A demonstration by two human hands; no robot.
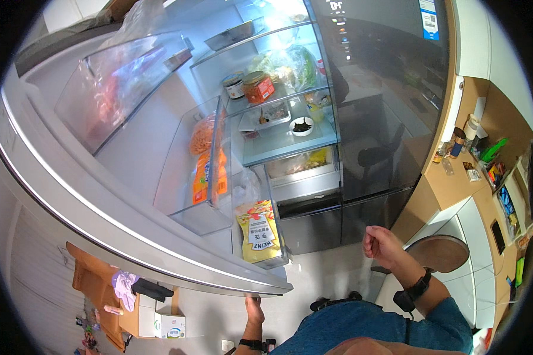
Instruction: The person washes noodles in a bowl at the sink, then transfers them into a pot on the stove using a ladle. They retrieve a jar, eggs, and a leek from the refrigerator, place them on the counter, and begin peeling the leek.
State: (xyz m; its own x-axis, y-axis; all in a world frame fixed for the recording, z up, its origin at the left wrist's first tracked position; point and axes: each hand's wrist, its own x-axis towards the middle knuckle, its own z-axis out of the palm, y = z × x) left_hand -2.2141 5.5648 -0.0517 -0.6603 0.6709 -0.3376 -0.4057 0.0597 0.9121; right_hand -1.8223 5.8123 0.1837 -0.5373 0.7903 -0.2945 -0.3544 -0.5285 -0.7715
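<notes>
At the free edge of the open refrigerator door (pixel 129 239), my left hand (pixel 254 309) grips the door, its fingertips hidden behind the edge. My right hand (pixel 382 248) hangs in the air before the dark closed refrigerator door (pixel 377 146), with fingers curled and nothing visible in them. Clear bins on the open door hold a yellow Heinz pouch (pixel 260 233), an orange packet (pixel 210 175) and a bag of orange-brown food (pixel 205 134). On the lit shelves are a red-labelled jar (pixel 257 87), a dark-lidded jar (pixel 234 85), bagged greens (pixel 293 66) and a white bowl (pixel 302 127) of dark food.
To the right, a wooden counter (pixel 448 182) carries bottles (pixel 457 142) and a phone (pixel 498 237). A round brown stool seat (pixel 439 253) stands near my right forearm. Behind the open door are a brown chair (pixel 95 293), with clothes nearby, and a white carton (pixel 170 325).
</notes>
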